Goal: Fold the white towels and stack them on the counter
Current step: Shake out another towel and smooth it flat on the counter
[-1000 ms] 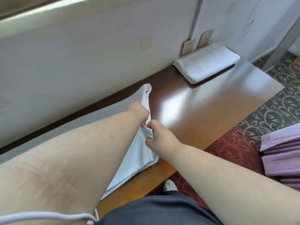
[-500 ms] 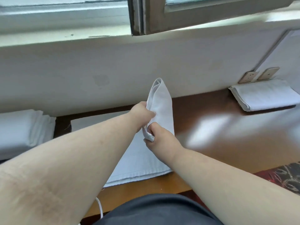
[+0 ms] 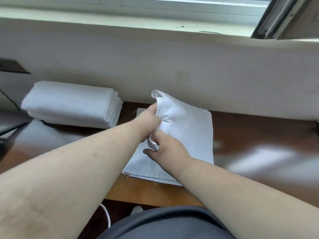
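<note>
- Head view, looking down: the white towel (image 3: 188,133) sits in the centre of the frame, lying on the glossy brown worktop (image 3: 259,135), close to the pale wall (image 3: 155,66) that runs across the middle.
- The left hand (image 3: 148,123) comes in from the lower left, fingers curled round the towel's doubled-over edge, lifting that hemmed edge off the cloth below.
- The right hand (image 3: 168,149) reaches in from the lower right, just beside the left one, pinching a small bunch of the same edge between thumb and fingers; the two hands are almost touching.
- The rest of the towel lies flat beneath them, its near hem resting towards the front edge of the worktop.
- Centre left of the frame: a stack of folded white towels (image 3: 72,104) lies on the worktop against the wall, well apart from the one being worked.
- Top of the frame: a window sill (image 3: 120,19), with a dark window frame (image 3: 279,16) angling in at the upper right.
- Bottom edge: dark grey clothing (image 3: 164,223) and a white cable (image 3: 107,216) curving beside it.
</note>
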